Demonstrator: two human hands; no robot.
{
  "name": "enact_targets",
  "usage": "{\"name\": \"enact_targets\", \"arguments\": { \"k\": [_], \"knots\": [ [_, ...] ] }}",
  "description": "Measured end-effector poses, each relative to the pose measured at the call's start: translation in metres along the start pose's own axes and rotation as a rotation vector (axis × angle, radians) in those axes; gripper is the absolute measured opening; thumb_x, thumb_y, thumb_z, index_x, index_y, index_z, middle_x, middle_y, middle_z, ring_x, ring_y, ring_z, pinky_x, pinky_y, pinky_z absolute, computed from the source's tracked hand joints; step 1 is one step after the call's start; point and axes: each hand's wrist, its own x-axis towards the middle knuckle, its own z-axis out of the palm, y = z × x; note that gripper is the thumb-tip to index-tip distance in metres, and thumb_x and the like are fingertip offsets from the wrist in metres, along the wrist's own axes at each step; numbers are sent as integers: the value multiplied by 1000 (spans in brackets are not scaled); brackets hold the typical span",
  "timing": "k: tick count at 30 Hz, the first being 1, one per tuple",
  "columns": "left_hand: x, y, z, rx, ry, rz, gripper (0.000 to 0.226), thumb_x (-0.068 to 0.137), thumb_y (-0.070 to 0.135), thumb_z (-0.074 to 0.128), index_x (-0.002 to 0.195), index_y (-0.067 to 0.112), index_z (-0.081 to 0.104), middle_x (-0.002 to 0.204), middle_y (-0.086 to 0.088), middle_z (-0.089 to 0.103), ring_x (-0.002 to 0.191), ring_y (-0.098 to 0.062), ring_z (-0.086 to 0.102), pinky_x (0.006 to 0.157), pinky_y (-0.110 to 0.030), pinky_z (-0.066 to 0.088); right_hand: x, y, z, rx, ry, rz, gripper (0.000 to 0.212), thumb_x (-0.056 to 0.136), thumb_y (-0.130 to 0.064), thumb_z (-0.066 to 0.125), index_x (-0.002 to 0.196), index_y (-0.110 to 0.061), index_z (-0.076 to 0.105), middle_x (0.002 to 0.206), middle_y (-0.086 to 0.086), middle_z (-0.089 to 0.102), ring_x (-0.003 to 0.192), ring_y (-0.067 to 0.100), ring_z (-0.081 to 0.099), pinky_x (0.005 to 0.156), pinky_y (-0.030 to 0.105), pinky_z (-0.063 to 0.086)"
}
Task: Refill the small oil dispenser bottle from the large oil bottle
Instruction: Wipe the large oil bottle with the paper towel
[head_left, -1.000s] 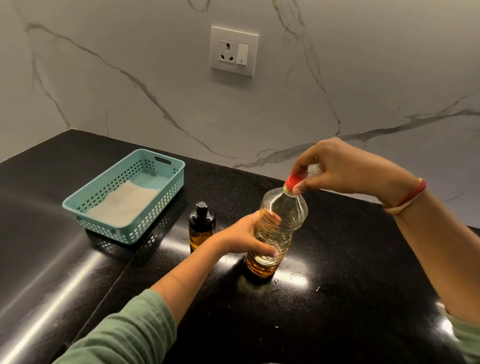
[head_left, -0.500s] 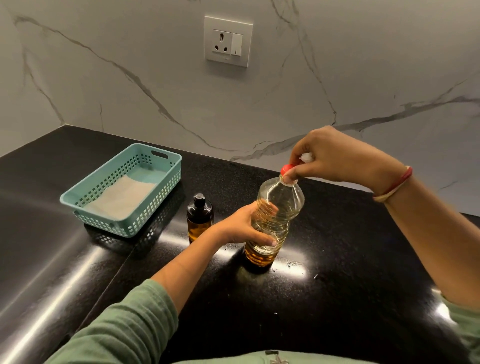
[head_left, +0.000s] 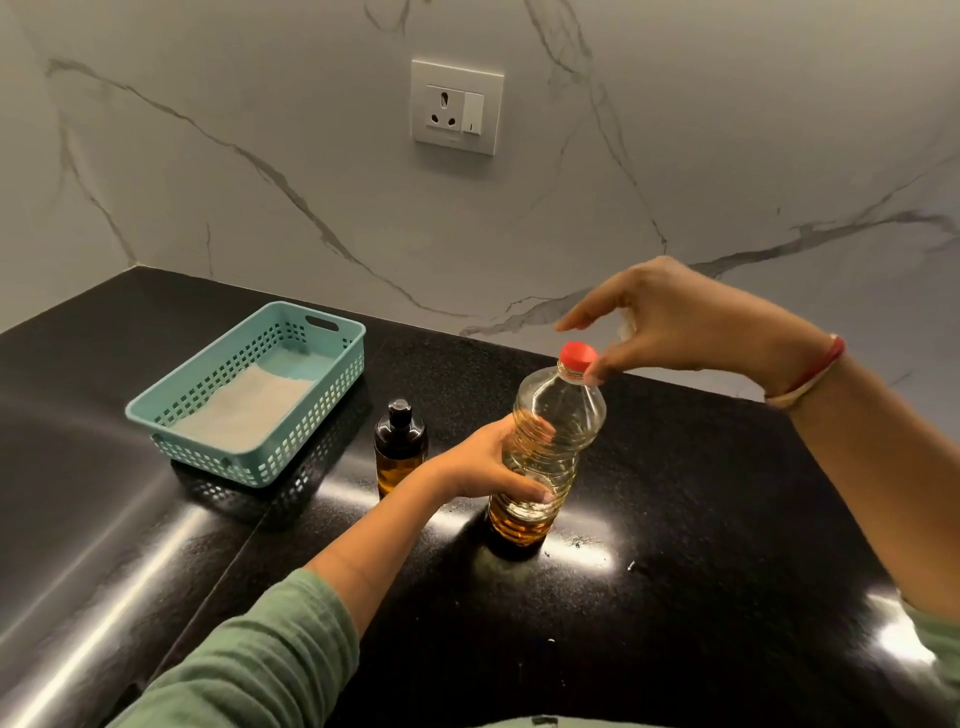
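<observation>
the large oil bottle (head_left: 558, 441) stands upright on the black counter (head_left: 675, 571) with its red cap (head_left: 577, 356) on. the left hand (head_left: 483, 462) wraps curled fingers and thumb round the bottle's ribbed middle. the right hand (head_left: 675, 317) hovers over the cap with its fingers spread apart, the thumb tip touching the cap's lower edge and the forefinger above it and clear. the small dispenser bottle (head_left: 400, 447) stands just left of the left hand, near a teal basket (head_left: 208, 460) holding a white cloth (head_left: 244, 405).

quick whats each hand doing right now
Left hand: holding the large oil bottle by its body.
Right hand: open, fingers spread over the red cap, not gripping it.
</observation>
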Motion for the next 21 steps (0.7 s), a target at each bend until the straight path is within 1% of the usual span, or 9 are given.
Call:
{"name": "enact_targets", "arguments": {
  "k": [2, 6, 8, 10, 12, 15, 16, 18, 21],
  "knots": [
    [0, 0, 0, 4, 0, 0, 74, 72, 5, 83, 134, 18, 46, 126, -1, 61, 117, -11, 58, 92, -18, 45, 5, 0, 5, -42, -34, -19, 32, 74, -28, 78, 105, -25, 71, 93, -13, 68, 69, -17, 53, 66, 5, 37],
    [0, 1, 0, -1, -1, 6, 72, 72, 4, 82, 132, 19, 47, 124, 1, 61, 116, -9, 59, 90, -18, 47, 13, 1, 13, -116, 11, -22, 25, 74, -34, 77, 95, -20, 75, 85, -7, 69, 70, 0, 58, 68, 16, 48],
    [0, 2, 0, 2, -5, 12, 71, 72, 4, 82, 132, 20, 47, 123, 2, 62, 115, -9, 59, 91, -18, 47, 16, -1, 16, -167, 44, 0, 39, 73, -49, 70, 87, -13, 74, 75, -4, 66, 66, 9, 59, 64, 23, 52],
    [-1, 3, -1, 6, -8, 18, 71, 72, 4, 82, 131, 20, 47, 123, 2, 62, 116, -9, 59, 92, -18, 46, 17, -2, 19, -160, 50, 10, 67, 61, -70, 57, 80, -8, 73, 68, 1, 66, 60, 16, 60, 59, 30, 54],
    [-1, 3, -1, 0, -10, 19, 70, 72, 3, 82, 131, 20, 47, 123, 1, 61, 116, -10, 59, 94, -20, 46, 13, 1, 18, -118, 21, -3, 83, 51, -78, 51, 87, -6, 73, 74, 7, 70, 65, 22, 63, 63, 36, 56],
    [-1, 3, -1, -1, -8, 16, 71, 72, 3, 81, 131, 20, 46, 123, 3, 61, 116, -10, 58, 95, -21, 45, 6, 5, 5, -74, -54, 4, 76, 61, -56, 73, 124, -15, 61, 110, 2, 68, 100, 17, 63, 90, 29, 50],
    [-2, 4, -2, 0, -11, 12, 71, 73, 3, 81, 131, 20, 46, 122, 3, 61, 115, -8, 58, 93, -20, 45, 5, 6, 1, -70, -78, -17, 70, 65, -45, 78, 128, -20, 58, 115, -1, 65, 107, 13, 59, 96, 27, 45],
    [-2, 5, -2, 10, -21, 5, 70, 73, 4, 81, 131, 22, 46, 120, 6, 61, 111, -3, 58, 88, -15, 45, 6, 4, -1, -81, -115, -60, 53, 72, -33, 78, 121, -23, 63, 114, -8, 64, 104, 5, 56, 97, 24, 42],
    [-1, 5, -2, 22, -20, 1, 70, 73, 6, 82, 131, 24, 46, 120, 8, 61, 111, -2, 57, 87, -15, 44, 12, 2, 5, -111, -88, -76, 30, 78, -28, 74, 108, -22, 71, 100, -9, 69, 85, 2, 59, 86, 22, 48]
  ]
}}
